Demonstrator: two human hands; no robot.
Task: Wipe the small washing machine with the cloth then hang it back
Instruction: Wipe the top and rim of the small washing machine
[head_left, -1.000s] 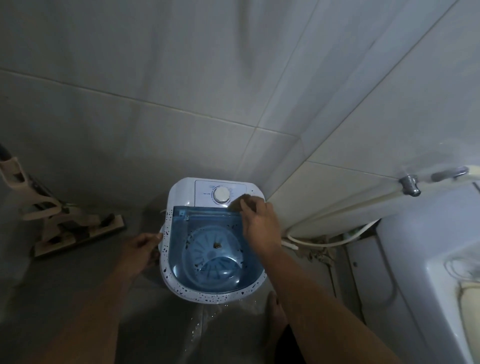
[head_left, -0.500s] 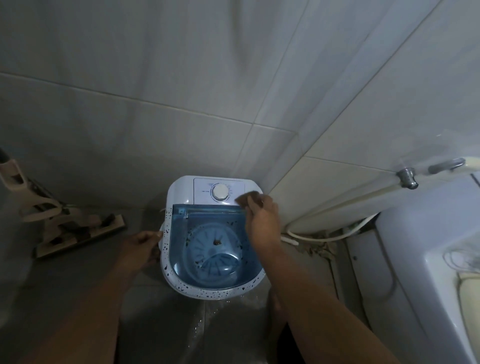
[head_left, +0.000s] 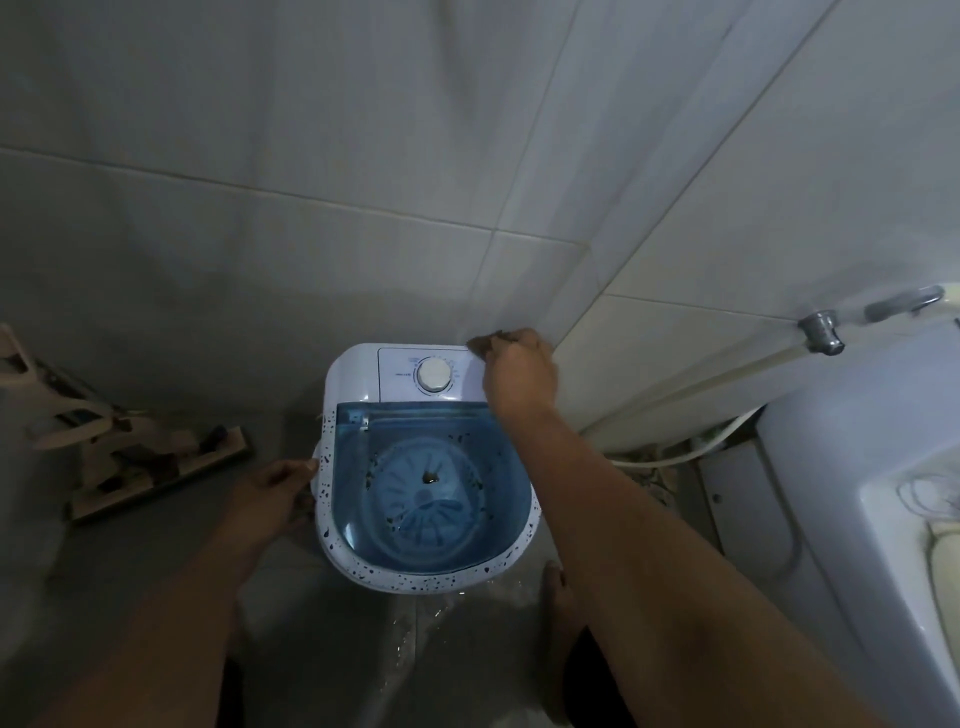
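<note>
Bracing the washing machine (head_left: 363, 379) by its side, your left hand (head_left: 270, 496) grips the rim so your right hand (head_left: 519, 371), clamped on the cloth (head_left: 485, 344), can scrub the back corner.

My arms are bare from wrist to above the elbow — no sleeves, watch, bracelet or rings showing. My left hand (head_left: 270, 493) and right hand (head_left: 519, 374) are ungloved. Below, my right foot (head_left: 558, 597) is bare too — dark shorts edge just beside it.
</note>
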